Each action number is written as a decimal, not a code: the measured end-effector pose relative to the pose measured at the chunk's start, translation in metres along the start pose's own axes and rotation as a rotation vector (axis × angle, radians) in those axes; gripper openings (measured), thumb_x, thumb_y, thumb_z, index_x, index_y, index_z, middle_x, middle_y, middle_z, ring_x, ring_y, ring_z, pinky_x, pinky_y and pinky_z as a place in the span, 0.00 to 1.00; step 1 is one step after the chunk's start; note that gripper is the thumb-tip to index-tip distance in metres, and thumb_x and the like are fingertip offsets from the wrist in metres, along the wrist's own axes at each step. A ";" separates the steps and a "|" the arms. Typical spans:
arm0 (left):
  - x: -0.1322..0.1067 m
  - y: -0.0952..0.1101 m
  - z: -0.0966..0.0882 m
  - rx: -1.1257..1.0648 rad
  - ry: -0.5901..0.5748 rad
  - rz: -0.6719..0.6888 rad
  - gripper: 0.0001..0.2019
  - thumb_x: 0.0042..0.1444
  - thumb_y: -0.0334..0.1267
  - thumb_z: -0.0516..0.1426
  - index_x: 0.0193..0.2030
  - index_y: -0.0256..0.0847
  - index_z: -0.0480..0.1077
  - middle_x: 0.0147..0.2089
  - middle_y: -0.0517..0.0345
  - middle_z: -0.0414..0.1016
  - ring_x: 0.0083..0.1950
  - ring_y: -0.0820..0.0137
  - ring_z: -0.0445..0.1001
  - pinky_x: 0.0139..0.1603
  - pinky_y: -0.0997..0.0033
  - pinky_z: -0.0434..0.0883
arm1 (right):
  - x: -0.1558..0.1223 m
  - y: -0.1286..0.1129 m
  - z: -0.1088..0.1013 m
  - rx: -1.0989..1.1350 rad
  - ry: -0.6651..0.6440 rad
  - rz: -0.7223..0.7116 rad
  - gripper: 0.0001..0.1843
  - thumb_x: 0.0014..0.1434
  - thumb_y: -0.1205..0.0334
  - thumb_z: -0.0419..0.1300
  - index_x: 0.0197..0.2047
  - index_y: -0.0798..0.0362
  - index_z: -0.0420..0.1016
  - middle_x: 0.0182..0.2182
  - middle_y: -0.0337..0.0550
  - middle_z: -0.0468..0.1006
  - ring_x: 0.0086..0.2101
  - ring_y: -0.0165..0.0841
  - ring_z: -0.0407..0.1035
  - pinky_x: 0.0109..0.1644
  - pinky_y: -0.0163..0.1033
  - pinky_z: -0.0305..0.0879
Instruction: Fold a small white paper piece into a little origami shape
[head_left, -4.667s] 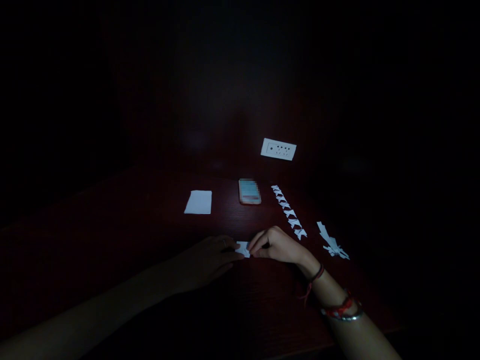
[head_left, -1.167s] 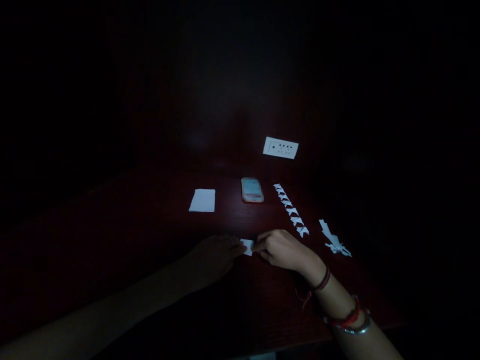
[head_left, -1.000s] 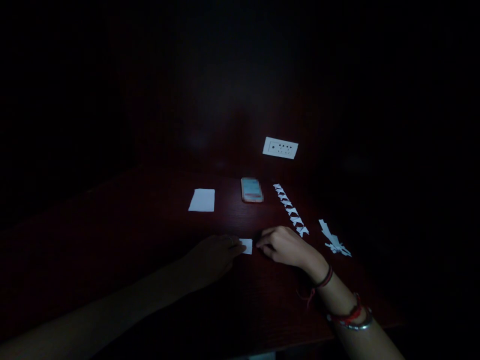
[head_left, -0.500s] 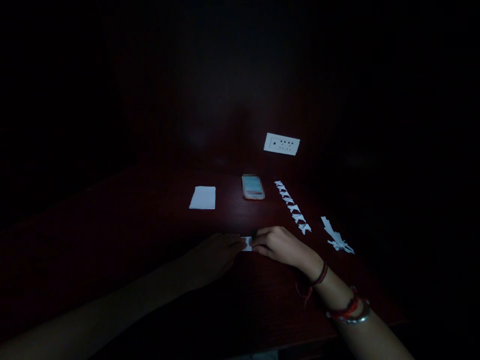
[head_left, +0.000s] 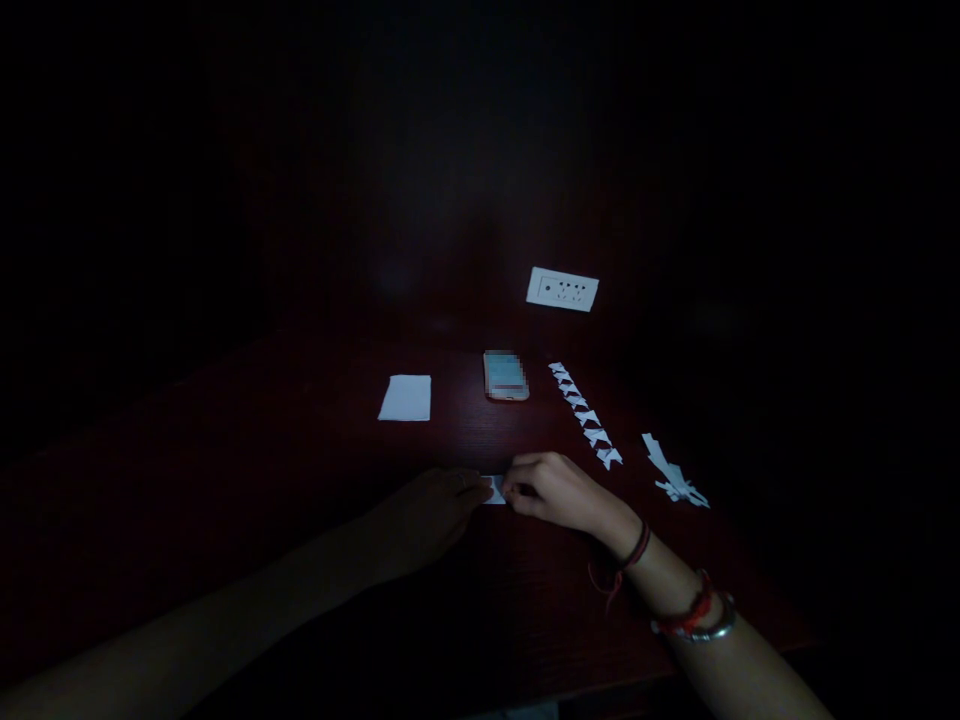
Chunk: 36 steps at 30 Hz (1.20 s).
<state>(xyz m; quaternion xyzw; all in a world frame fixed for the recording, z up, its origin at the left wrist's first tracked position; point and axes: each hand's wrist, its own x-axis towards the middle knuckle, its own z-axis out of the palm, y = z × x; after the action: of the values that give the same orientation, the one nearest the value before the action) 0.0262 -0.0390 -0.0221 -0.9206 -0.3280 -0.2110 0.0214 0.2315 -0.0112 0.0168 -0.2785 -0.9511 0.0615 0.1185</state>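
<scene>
The small white paper piece (head_left: 496, 494) was held flat on the near middle of the dark red tabletop (head_left: 465, 440), between two hands. Nearest the viewer, a silver bangle (head_left: 718, 630) and a red bracelet (head_left: 694, 612) were worn on the right arm (head_left: 750, 665); a thin dark red cord (head_left: 640, 545) was tied closer to the wrist. The paper's left end was held under the fingertips of the left hand (head_left: 431, 512), its fingers laid close together in shadow. The right end was held by the right hand (head_left: 559, 490), thumb and forefinger narrowly spaced; whether it was pinched or pressed down could not be told. Beyond, at right, white strips (head_left: 673, 483) were heaped, and small angular white pieces (head_left: 586, 418) were set in a slanting row. A white sheet (head_left: 406, 398) was laid at left, and a phone (head_left: 505, 376) with a blurred screen was placed between sheet and row. Farthest, a white socket plate (head_left: 563, 289) was mounted on the dark wall (head_left: 420, 220).
</scene>
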 end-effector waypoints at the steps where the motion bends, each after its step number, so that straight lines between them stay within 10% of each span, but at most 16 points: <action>1: 0.001 0.000 0.000 0.002 0.000 0.004 0.17 0.52 0.28 0.47 0.49 0.39 0.59 0.50 0.53 0.63 0.48 0.67 0.63 0.47 0.64 0.63 | 0.000 0.000 0.000 0.005 0.005 0.003 0.07 0.52 0.67 0.51 0.34 0.55 0.68 0.31 0.40 0.69 0.30 0.25 0.63 0.34 0.29 0.56; 36: 0.005 0.006 0.005 0.137 -0.101 -0.020 0.21 0.50 0.29 0.48 0.53 0.41 0.56 0.52 0.54 0.61 0.50 0.65 0.61 0.48 0.62 0.58 | 0.011 0.008 0.013 0.340 0.017 0.506 0.06 0.43 0.65 0.52 0.23 0.57 0.70 0.21 0.36 0.69 0.22 0.23 0.60 0.26 0.27 0.54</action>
<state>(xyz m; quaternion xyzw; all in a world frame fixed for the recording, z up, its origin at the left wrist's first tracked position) 0.0347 -0.0396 -0.0237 -0.9232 -0.3513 -0.1417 0.0656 0.2229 0.0007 0.0045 -0.4831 -0.8266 0.2450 0.1524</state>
